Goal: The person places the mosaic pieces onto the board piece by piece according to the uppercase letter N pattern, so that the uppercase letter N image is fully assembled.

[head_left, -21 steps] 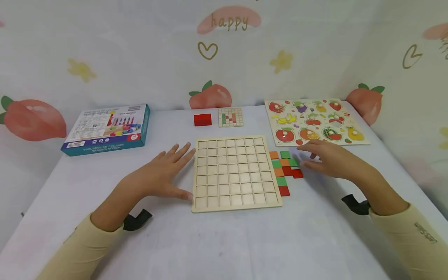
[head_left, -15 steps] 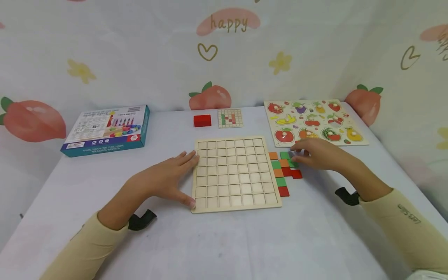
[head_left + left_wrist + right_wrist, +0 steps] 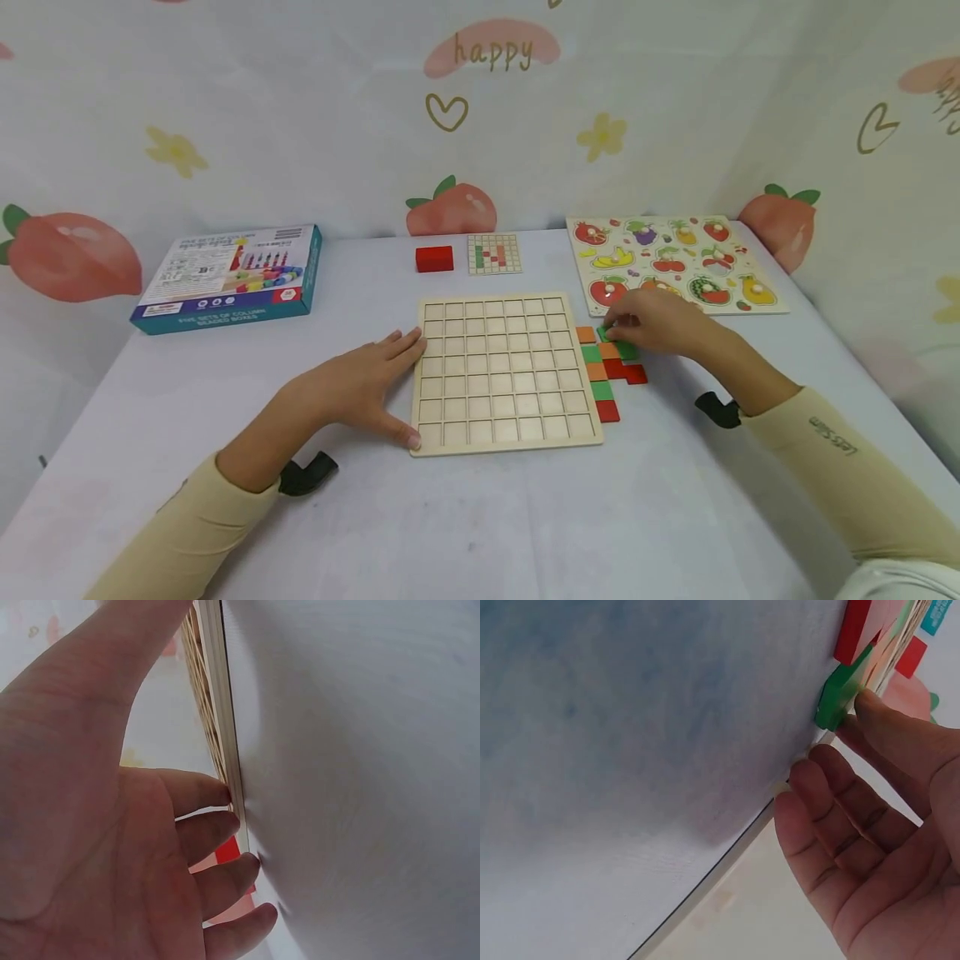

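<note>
Green flat square tile [image 3: 603, 333], farthest back of several green ones; lies just beyond the right edge of the pale wooden square grid board [image 3: 495, 375]. Right hand [image 3: 652, 321]: has shifted leftward onto this tile, fingers curled, thumb and forefinger at its edge; whether pinched, cannot tell. Judged meaning: reaching gives way to handling. Left hand [image 3: 348, 383]: fingers spread, touching the board's left edge, well apart from the tile.

Tiles [image 3: 615, 368] right of grid board [image 3: 508, 375]; box [image 3: 225, 279] behind, left
</note>
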{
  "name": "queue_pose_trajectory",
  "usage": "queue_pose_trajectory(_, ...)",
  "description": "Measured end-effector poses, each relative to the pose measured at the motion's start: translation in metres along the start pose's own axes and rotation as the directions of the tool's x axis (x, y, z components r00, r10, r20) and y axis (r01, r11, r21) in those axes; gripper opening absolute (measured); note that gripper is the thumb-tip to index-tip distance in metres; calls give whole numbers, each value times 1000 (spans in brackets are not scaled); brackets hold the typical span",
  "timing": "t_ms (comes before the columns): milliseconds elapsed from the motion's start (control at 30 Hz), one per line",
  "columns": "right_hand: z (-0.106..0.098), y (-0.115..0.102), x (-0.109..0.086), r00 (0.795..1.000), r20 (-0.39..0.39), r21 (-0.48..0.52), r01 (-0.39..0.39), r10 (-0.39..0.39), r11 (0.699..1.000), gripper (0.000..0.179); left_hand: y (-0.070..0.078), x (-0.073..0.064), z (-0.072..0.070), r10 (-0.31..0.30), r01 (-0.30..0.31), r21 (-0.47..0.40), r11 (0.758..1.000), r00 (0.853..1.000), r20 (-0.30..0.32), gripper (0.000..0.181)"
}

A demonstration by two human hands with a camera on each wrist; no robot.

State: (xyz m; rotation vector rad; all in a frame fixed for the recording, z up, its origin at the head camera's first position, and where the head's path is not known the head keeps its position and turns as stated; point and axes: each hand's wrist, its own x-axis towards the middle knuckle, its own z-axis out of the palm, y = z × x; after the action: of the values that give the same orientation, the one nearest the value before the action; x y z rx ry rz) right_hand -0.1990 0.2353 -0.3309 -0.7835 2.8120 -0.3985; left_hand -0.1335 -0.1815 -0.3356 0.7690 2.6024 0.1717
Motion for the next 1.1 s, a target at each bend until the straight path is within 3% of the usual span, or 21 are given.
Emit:
queue_pose_trajectory(433,1,9,0,997,-6,136,-70,71,988,9,2,-1,0,-4,4,-15,1000,1000,8,140)
queue_pose_trajectory(600,2,11,-1,998,0,161,-54,55,985,13,3,-1,0,-14,15,-23,1000,1000,15,140)
queue_pose_trajectory(933,0,5,-4,994,21,218,-109,107,970,14,3,-1,1,-21,21,-31,999,1000,20,140)
queue_pose_trajectory(1100,-8,-5,-6,982,-11,303,-178,190,936,6,3,0,2,-19,20,-26,999,1000,23,140)
